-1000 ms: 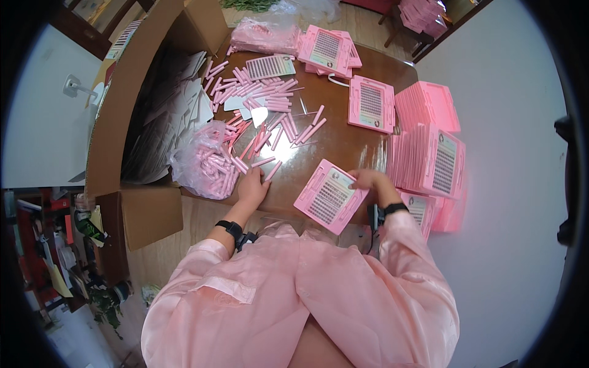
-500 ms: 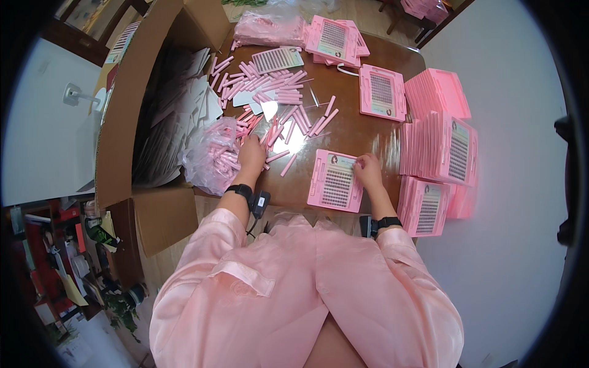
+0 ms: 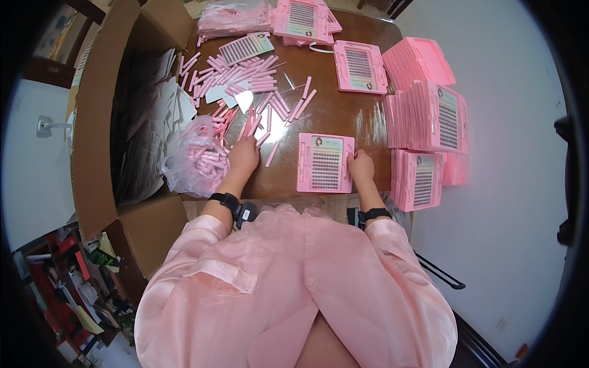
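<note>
A flat pink tray of false lashes (image 3: 326, 163) lies on the brown wooden table (image 3: 319, 116) right in front of me. My right hand (image 3: 361, 167) rests on the tray's right edge, fingers curled onto it. My left hand (image 3: 244, 153) lies at the near end of a scatter of small pink sticks (image 3: 245, 83), its fingers among them; what it grips is hidden. A clear bag of more pink sticks (image 3: 195, 161) sits just left of that hand.
Stacks of pink lash trays (image 3: 429, 122) stand at the right of the table, others (image 3: 359, 66) at the back. A large open cardboard box (image 3: 123, 116) with white sheets stands to the left. A white wall is on the right.
The lash tray has been turned square to me and pulled nearer. My left hand has stayed at the pink sticks by the bag.
</note>
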The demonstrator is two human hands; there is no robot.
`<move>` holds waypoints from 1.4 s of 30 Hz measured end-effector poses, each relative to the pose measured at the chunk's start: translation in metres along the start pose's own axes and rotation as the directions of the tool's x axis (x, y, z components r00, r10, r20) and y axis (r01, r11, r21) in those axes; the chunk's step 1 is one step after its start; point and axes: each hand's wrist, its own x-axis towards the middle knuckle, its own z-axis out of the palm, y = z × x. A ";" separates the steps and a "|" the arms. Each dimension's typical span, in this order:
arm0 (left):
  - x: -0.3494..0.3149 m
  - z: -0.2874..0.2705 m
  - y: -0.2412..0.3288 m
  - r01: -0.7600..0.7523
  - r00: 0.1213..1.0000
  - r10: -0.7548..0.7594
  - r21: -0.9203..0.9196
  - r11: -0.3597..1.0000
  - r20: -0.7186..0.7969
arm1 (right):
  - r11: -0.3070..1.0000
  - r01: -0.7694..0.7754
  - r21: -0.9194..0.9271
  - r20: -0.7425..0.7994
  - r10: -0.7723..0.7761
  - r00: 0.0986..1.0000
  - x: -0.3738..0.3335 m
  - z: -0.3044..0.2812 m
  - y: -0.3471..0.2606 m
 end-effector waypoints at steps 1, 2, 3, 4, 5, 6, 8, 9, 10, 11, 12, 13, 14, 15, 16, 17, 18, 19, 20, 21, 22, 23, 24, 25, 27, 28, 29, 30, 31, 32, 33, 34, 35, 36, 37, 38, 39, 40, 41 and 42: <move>0.003 0.000 0.002 0.016 1.000 -0.016 -0.011 1.000 0.006 | 1.000 0.017 0.018 -0.026 -0.016 1.000 0.004 0.001 0.001; 0.005 -0.001 0.003 0.032 0.999 -0.032 -0.021 0.999 0.001 | 0.999 0.028 0.017 -0.010 -0.028 1.000 0.009 0.001 0.002; 0.005 -0.002 0.004 0.034 0.999 -0.035 -0.034 0.999 -0.025 | 0.999 0.032 0.007 0.002 -0.032 0.999 0.013 0.001 0.003; 0.004 -0.004 0.005 0.073 0.997 -0.073 -0.004 0.997 0.006 | 0.999 0.047 0.001 0.006 -0.047 0.999 0.015 0.000 0.005; 0.003 -0.006 0.007 0.095 0.995 -0.095 0.023 0.995 0.012 | 1.000 0.019 0.010 0.016 -0.019 1.000 0.015 -0.001 0.007; 0.003 -0.007 0.009 0.134 0.990 -0.137 0.058 0.989 0.043 | 1.000 0.004 0.023 0.015 -0.004 1.000 0.016 -0.003 0.011; -0.004 -0.007 0.016 0.099 0.992 -0.105 -0.076 0.992 -0.073 | 0.999 -0.001 0.047 0.033 -0.001 0.999 0.017 -0.005 0.020; -0.009 -0.005 0.022 0.089 0.987 -0.105 -0.136 0.987 -0.119 | 0.998 0.010 0.057 0.056 -0.013 0.998 0.017 -0.006 0.024; -0.013 -0.003 0.027 0.053 0.994 -0.066 -0.140 0.989 -0.088 | 0.998 -0.001 0.061 0.075 -0.004 0.997 0.017 -0.005 0.026; -0.018 -0.001 0.032 0.028 1.000 -0.029 -0.118 0.993 -0.003 | 0.998 0.023 0.060 0.023 -0.025 0.999 0.018 -0.004 0.027; -0.024 0.001 0.039 0.003 0.997 0.005 -0.099 0.995 0.080 | 0.998 0.028 0.052 -0.034 -0.026 0.999 0.018 -0.003 0.027; -0.029 0.003 0.043 -0.026 0.987 0.039 -0.086 0.996 0.153 | 0.999 0.025 0.040 -0.079 -0.022 0.997 0.020 -0.002 0.025; -0.034 0.004 0.046 -0.015 0.988 0.027 -0.084 0.996 0.152 | 0.998 0.029 0.056 -0.140 -0.021 0.990 0.021 -0.003 0.023; -0.036 0.006 0.050 -0.012 0.990 0.024 -0.088 0.996 0.141 | 0.993 0.045 0.105 -0.173 -0.027 0.984 0.023 -0.003 0.019; -0.036 0.007 0.055 -0.001 0.988 0.015 -0.095 0.996 0.155 | 0.988 0.040 0.149 -0.194 -0.011 0.981 0.026 -0.004 0.015; -0.031 0.009 0.060 -0.044 0.995 0.052 -0.102 0.994 0.082 | 0.982 0.022 0.190 -0.223 0.022 0.974 0.027 -0.005 0.013; -0.024 0.011 0.065 -0.076 0.996 0.080 -0.108 0.991 0.037 | 0.979 0.034 0.199 -0.229 0.013 0.973 0.028 -0.006 0.011; -0.014 0.013 0.070 -0.106 0.994 0.106 -0.116 0.988 0.000 | 0.978 0.037 0.206 -0.248 0.016 0.969 0.029 -0.006 0.009; -0.003 0.016 0.077 -0.175 0.985 0.173 -0.074 0.982 -0.024 | 0.975 0.046 0.219 -0.270 0.015 0.963 0.029 -0.006 0.010; 0.011 0.020 0.085 -0.171 0.985 0.171 -0.074 0.983 -0.002 | 0.976 0.017 0.217 -0.256 0.040 0.966 0.028 -0.007 0.014; 0.024 0.024 0.092 -0.155 0.987 0.157 -0.042 0.987 0.039 | 0.975 -0.004 0.222 -0.244 0.059 0.968 0.027 -0.006 0.018; 0.036 0.029 0.098 -0.151 0.987 0.152 -0.015 0.988 0.055 | 0.974 -0.023 0.225 -0.233 0.077 0.970 0.026 -0.005 0.024; 0.045 0.033 0.103 -0.121 0.990 0.119 0.024 0.992 0.082 | 0.972 -0.041 0.231 -0.207 0.090 0.974 0.023 -0.005 0.032; 0.052 0.037 0.105 -0.097 0.991 0.091 0.061 0.993 0.095 | 0.977 -0.046 0.206 -0.122 0.072 0.990 0.019 -0.005 0.041; 0.064 0.043 0.106 -0.068 0.989 0.054 0.094 0.993 0.137 | 0.986 -0.064 0.153 0.051 0.057 0.997 0.007 -0.004 0.053; 0.067 0.045 0.106 -0.077 0.989 0.062 0.116 0.990 0.133 | 0.994 -0.016 0.107 -0.037 0.020 0.999 -0.005 -0.001 0.058; 0.068 0.045 0.105 -0.071 0.985 0.047 0.138 0.988 0.165 | 0.987 0.067 0.143 -0.079 -0.056 0.995 -0.016 0.000 0.059; 0.067 0.043 0.103 -0.061 0.986 0.041 0.120 0.991 0.164 | 0.981 0.108 0.159 -0.107 -0.092 0.990 -0.026 0.001 0.059; 0.064 0.042 0.103 -0.071 0.991 0.062 0.073 0.995 0.114 | 0.969 0.168 0.179 -0.147 -0.142 0.979 -0.034 0.003 0.056; 0.056 0.039 0.102 -0.068 0.993 0.065 0.026 0.997 0.097 | 0.949 0.248 0.197 -0.064 -0.240 0.969 -0.041 0.005 0.052; 0.047 0.035 0.100 -0.079 0.995 0.080 -0.018 0.997 0.057 | 0.912 0.341 0.227 0.000 -0.350 0.937 -0.047 0.007 0.047; 0.035 0.030 0.098 -0.070 0.989 0.095 -0.208 0.976 0.116 | 0.865 0.427 0.264 0.055 -0.456 0.888 -0.049 0.007 0.043; 0.021 0.028 0.097 0.003 0.947 0.100 -0.320 0.947 0.305 | 0.868 0.437 0.238 0.094 -0.468 0.879 -0.048 0.007 0.039; 0.000 0.027 0.096 0.027 0.880 0.182 -0.428 0.903 0.440 | 0.869 0.448 0.210 0.134 -0.480 0.867 -0.046 0.007 0.035; -0.012 0.027 0.093 0.136 0.695 0.269 -0.489 0.861 0.667 | 0.867 0.463 0.183 0.176 -0.493 0.852 -0.043 0.006 0.032; -0.026 0.029 0.089 0.418 0.444 0.240 -0.436 0.797 0.864 | 0.890 0.380 0.252 0.214 -0.435 0.875 -0.036 0.005 0.029; -0.038 0.031 0.084 0.465 0.350 0.311 -0.452 0.761 0.884 | 0.877 0.390 0.280 0.195 -0.450 0.872 -0.030 0.003 0.027; -0.045 0.036 0.081 0.455 0.336 0.268 -0.404 0.793 0.903 | 0.876 0.373 0.306 0.198 -0.442 0.875 -0.022 0.000 0.025; -0.051 0.038 0.074 0.473 0.447 0.263 -0.475 0.741 0.855 | 0.887 0.328 0.324 0.219 -0.408 0.887 -0.016 -0.001 0.023; -0.056 0.040 0.068 0.500 0.540 0.226 -0.525 0.689 0.811 | 0.879 0.341 0.334 0.206 -0.421 0.883 -0.010 -0.003 0.020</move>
